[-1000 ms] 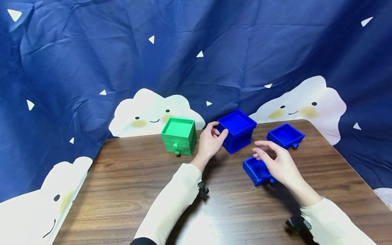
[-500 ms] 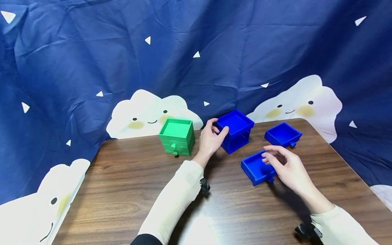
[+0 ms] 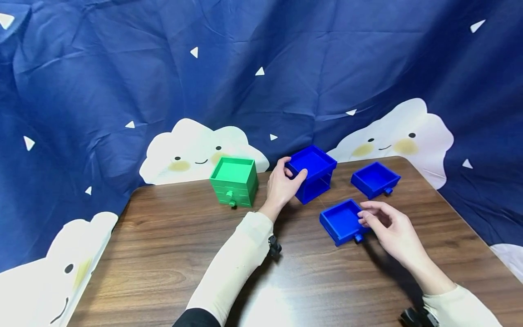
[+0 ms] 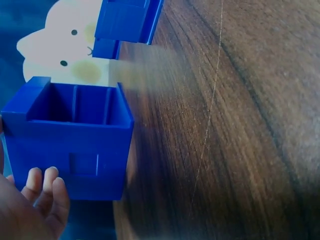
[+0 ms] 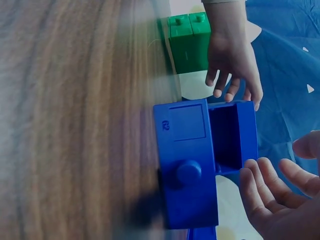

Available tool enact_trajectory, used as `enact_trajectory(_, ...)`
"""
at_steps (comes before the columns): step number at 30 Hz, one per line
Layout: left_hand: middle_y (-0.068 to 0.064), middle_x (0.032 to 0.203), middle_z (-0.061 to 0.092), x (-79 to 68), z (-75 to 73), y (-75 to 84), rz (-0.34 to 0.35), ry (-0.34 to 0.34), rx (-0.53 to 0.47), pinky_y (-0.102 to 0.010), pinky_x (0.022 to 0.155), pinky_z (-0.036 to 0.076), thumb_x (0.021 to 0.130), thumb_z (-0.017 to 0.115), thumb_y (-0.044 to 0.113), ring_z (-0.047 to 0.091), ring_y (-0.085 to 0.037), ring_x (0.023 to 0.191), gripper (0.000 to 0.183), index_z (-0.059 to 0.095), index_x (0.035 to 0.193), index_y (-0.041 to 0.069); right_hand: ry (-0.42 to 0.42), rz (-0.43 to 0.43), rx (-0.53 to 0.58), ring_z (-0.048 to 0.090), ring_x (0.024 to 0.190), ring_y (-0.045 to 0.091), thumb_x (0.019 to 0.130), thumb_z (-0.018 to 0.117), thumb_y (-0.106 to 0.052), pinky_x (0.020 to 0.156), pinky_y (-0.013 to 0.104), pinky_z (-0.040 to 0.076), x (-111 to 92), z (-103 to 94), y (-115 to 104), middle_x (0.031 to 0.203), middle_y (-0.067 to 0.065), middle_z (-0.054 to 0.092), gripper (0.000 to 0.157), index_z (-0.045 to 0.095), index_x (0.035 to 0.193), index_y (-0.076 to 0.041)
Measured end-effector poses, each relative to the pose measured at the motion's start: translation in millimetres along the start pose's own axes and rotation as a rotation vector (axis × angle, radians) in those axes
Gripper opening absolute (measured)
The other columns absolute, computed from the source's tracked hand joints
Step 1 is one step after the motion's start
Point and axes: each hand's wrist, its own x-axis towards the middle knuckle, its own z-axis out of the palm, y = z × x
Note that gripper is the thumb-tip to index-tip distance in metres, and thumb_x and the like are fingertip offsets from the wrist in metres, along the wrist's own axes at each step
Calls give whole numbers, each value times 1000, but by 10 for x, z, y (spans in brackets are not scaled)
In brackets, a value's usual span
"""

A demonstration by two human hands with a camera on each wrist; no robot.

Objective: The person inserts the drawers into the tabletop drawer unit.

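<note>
My left hand holds a blue cabinet frame with a shallow tray-like top and a hollow front, thumb at the top rim and fingers along its left side. In the left wrist view the cabinet frame shows its side wall behind the fingers. A blue drawer with a round knob lies on the table in front of the cabinet. Just right of that drawer hovers my right hand, its fingers loosely bent around nothing. The right wrist view shows the drawer's knobbed front beside the hand.
Another blue drawer sits at the back right of the wooden table. Left of the cabinet stands a green cabinet with its knobbed drawers pushed in. A dark blue curtain with clouds hangs behind the table.
My right hand has drawn back to the right from above the front drawer, uncovering more of it. The left hand stays on the blue cabinet. The head view has shifted slightly.
</note>
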Motion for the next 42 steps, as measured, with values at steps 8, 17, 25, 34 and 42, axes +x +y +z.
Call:
enact_trajectory(8, -6, 103, 68, 6, 5, -16, 8, -1, -13, -33, 77, 49, 93, 75, 52, 59, -18, 85, 65, 58, 148, 21, 9, 73, -63, 70, 80, -6, 102, 70, -2, 73, 9, 53, -61, -58, 82, 87, -13, 75, 16, 72, 117, 3)
enact_trajectory(17, 1, 100, 64, 5, -13, -31, -3, -28, 9, -33, 78, 49, 93, 74, 56, 60, -18, 88, 69, 56, 151, 25, -39, 132, -126, 68, 76, -5, 102, 72, -7, 70, 11, 51, -139, -107, 145, 84, -5, 76, 10, 74, 109, 0)
enact_trajectory(25, 1, 103, 62, -10, -23, -36, -12, -56, 13, -33, 79, 49, 92, 75, 59, 60, -19, 91, 75, 52, 154, 25, -52, 155, -199, 64, 73, -8, 100, 74, -10, 67, 12, 48, -178, -108, 182, 86, 6, 79, 10, 78, 105, -2)
enact_trajectory(34, 1, 103, 62, -14, -39, -20, -12, -59, 16, -33, 79, 49, 92, 74, 59, 60, -19, 90, 76, 51, 155, 24, -118, 198, -260, 62, 69, -8, 98, 75, -13, 65, 17, 48, -193, -105, 220, 84, 3, 79, 12, 80, 104, -3)
enact_trajectory(42, -1, 104, 63, -24, -44, -8, -18, -75, 9, -33, 79, 49, 93, 74, 59, 60, -19, 90, 76, 50, 156, 24, -160, 249, -301, 60, 65, -5, 100, 75, -21, 63, 23, 46, -214, -79, 223, 78, 0, 77, 19, 81, 105, -4)
